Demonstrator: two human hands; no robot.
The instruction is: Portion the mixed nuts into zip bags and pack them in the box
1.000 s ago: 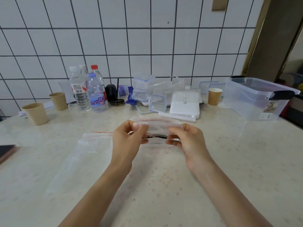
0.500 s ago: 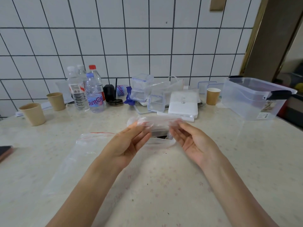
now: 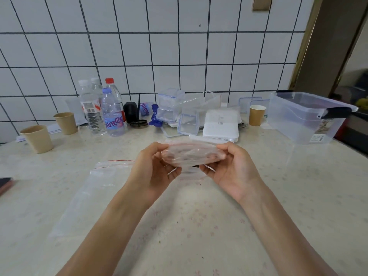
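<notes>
Both my hands hold a clear zip bag [image 3: 191,155] above the table, its mouth pulled into a wide oval. My left hand [image 3: 154,172] grips the bag's left end with thumb on top and fingers curled beneath. My right hand [image 3: 233,170] grips the right end the same way. I cannot make out any nuts in the bag. A second flat zip bag with a red strip [image 3: 93,188] lies on the table to the left. The clear plastic storage box [image 3: 306,118] with a black latch stands open at the right back.
Along the tiled wall stand water bottles [image 3: 103,110], paper cups [image 3: 38,138] [image 3: 256,115], small clear lidded containers [image 3: 170,106] and a white box [image 3: 221,126]. A phone [image 3: 5,185] lies at the left table edge. A doorway opens at the right.
My hands turned palm-up and lifted the bag slightly, spreading its mouth from a flat strip into a wide oval.
</notes>
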